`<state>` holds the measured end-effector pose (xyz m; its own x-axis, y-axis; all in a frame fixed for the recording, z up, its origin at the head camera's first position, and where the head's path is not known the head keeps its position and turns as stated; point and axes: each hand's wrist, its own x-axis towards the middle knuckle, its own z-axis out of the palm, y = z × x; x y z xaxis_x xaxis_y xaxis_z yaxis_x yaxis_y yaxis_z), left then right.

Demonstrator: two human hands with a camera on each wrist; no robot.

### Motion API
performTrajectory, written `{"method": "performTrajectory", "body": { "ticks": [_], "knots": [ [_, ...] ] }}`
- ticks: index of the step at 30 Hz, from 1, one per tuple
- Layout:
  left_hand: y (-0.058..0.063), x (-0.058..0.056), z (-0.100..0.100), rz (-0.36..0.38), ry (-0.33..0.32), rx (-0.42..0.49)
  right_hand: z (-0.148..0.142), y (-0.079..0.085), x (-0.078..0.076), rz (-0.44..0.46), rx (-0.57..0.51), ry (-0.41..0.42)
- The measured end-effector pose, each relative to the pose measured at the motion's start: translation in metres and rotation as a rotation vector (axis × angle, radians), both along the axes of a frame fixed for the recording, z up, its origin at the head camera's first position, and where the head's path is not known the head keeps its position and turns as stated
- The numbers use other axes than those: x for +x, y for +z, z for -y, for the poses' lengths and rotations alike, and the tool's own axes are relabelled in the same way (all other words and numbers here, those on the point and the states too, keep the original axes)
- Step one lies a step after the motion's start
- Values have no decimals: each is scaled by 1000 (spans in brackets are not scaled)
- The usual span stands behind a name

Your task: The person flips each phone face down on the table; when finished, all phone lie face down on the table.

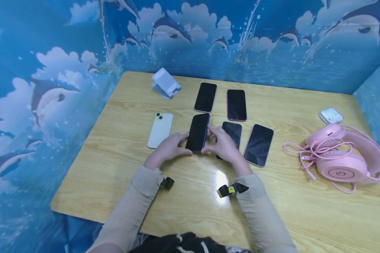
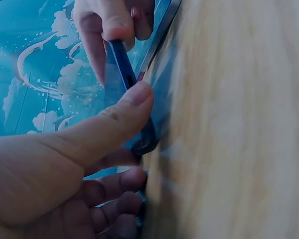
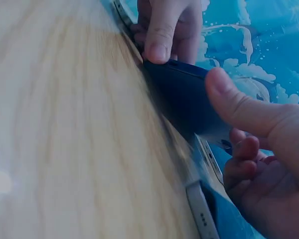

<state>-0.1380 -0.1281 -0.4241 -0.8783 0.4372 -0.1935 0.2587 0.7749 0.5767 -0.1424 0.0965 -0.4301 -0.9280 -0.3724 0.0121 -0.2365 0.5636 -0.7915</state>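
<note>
Between both hands is a dark-screened blue smartphone (image 1: 197,133), its right side tilted up from the table. My left hand (image 1: 170,147) holds its left side, thumb at the lower left corner. With the thumb at the lower right corner and fingers along the right edge, my right hand (image 1: 223,143) grips the raised side. The phone's blue back (image 3: 182,94) shows in the right wrist view. A white phone (image 1: 160,130) lies face down beside the left hand. Partly covered by the right hand, another black-screened phone (image 1: 233,131) lies face up.
More face-up phones lie around: one far behind (image 1: 206,97), a red-edged one (image 1: 236,105), and one at right (image 1: 258,145). A white folding stand (image 1: 166,83) is at the back left. Pink headphones (image 1: 342,172) with a loose cable and a small white case (image 1: 330,115) occupy the right.
</note>
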Motion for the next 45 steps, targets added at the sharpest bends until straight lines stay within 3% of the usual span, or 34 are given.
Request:
{"method": "performTrajectory", "body": {
  "ticks": [8,17,23,33,40,45],
  "knots": [
    [8,-4,6,59,-48,49,17,4,2,-28,-162,29],
    [19,3,1,29,14,80,36,1,2,19,-270,12],
    [29,9,3,-52,52,85,43,-5,1,-27,-220,29],
    [40,11,21,-83,93,96,54,-6,-7,-84,-40,85],
    [37,11,35,-64,135,85,65,-5,-12,-61,36,130],
    [28,10,39,-23,142,144,66,-5,-15,-18,66,145]
  ]
}}
